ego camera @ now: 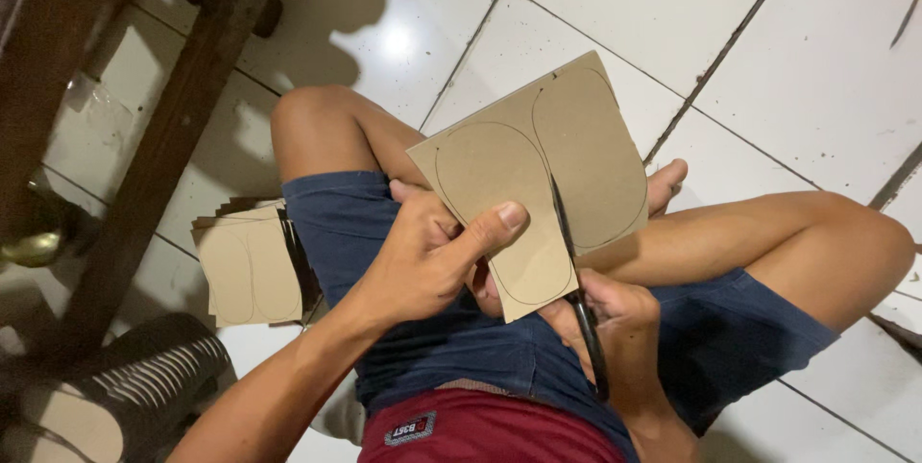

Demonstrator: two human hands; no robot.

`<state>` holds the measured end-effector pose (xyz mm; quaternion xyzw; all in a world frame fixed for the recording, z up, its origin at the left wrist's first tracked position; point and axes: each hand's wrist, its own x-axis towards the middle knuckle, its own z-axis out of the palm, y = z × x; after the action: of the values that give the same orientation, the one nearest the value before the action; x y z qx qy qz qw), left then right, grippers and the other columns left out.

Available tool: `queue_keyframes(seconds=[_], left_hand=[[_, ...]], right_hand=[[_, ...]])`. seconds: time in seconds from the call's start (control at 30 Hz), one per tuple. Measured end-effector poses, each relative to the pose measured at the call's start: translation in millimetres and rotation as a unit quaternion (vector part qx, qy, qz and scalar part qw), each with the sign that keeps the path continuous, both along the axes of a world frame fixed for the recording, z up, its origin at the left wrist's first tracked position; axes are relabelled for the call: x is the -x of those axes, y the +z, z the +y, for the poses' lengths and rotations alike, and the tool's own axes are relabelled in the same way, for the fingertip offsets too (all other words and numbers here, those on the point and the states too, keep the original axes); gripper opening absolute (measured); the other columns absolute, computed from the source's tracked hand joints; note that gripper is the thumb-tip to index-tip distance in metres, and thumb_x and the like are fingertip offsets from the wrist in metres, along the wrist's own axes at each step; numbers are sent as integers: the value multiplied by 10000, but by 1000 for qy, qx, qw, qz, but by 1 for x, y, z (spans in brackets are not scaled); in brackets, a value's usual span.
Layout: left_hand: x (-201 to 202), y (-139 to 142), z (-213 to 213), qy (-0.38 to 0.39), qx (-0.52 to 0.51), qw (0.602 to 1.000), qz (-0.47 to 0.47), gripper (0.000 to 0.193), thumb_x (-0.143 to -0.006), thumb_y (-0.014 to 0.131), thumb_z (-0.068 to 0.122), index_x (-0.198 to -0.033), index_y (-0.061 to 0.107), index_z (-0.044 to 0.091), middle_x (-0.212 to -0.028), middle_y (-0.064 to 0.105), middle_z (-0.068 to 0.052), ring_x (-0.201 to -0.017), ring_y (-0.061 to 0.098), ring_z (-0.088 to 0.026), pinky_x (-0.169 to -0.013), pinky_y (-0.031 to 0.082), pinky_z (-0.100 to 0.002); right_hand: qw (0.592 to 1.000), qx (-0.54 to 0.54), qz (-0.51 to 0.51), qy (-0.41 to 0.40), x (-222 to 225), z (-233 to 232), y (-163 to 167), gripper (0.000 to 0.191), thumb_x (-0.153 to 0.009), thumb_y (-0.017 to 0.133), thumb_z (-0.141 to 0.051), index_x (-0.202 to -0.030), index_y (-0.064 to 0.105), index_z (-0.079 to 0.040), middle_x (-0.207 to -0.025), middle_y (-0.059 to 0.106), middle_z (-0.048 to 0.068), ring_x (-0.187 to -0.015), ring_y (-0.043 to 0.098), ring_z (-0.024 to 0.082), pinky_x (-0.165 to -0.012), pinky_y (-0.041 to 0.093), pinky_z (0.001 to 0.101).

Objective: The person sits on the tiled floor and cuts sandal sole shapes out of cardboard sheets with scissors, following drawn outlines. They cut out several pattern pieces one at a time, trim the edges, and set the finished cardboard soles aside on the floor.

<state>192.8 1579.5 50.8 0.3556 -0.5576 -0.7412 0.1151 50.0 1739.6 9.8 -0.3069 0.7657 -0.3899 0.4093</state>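
Here the person sits cross-legged on the white tiled floor (pixel 768 69), and a brown cardboard sheet (pixel 533 175) is held up over the lap, tilted, with two sole-shaped outlines drawn on it in thin dark line. The left hand (pixel 423 261) is closed on the near left part of the sheet: its thumb lies flat across the face of the card, inside the left outline, and the other fingers are curled behind it. The right hand (pixel 610 314) sits just below the near edge of the sheet, wrapped around the handles of a pair of black scissors (pixel 576 280). The blades run up from that hand into the card between the two outlines, so a slit already parts the near halves of the sheet; how wide the blades stand cannot be told, since they show almost edge-on.

The person wears dark blue shorts (pixel 423 348) and a maroon shirt at the near edge of the view. A bare foot (pixel 667 184) shows just behind the right edge of the sheet. To the left, on the floor beside the thigh, lies a stack of cardboard pieces (pixel 245 266) with the same outlines drawn on the top one. Further left stands dark wooden furniture (pixel 154 146), and at the near left corner lies a dark ribbed object that I cannot identify.
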Motion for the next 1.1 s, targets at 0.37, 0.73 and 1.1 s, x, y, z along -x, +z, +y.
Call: queue_keyframes(seconds=[0.37, 0.73, 1.1], left_hand=[[7, 10, -9, -26, -33, 999, -2, 345, -1036, 607, 288, -963, 720, -30, -637, 665, -41, -485, 577, -77, -410, 429, -221], [6, 5, 6, 76, 96, 991, 45, 308, -1080, 586, 258, -1075, 705, -25, -757, 701, -31, -583, 609, -58, -481, 471, -208], [9, 28, 1, 56, 25, 997, 37, 333, -1032, 563, 270, -1046, 700, -33, -708, 719, -54, -510, 666, -91, -417, 521, -226]], right_hand=[[968, 83, -223, 84, 40, 11, -11, 175, -846, 669, -38, -974, 730, 65, -731, 690, 63, -675, 663, 109, -620, 514, 240], [969, 167, -183, 8, 20, 9, -23, 343, -880, 668, 41, -1216, 653, 105, -1008, 724, 110, -907, 702, 129, -797, 558, 237], [992, 119, -15, 22, 15, 14, -23, 159, -849, 688, -5, -988, 739, 53, -742, 717, 36, -646, 650, 67, -551, 512, 227]])
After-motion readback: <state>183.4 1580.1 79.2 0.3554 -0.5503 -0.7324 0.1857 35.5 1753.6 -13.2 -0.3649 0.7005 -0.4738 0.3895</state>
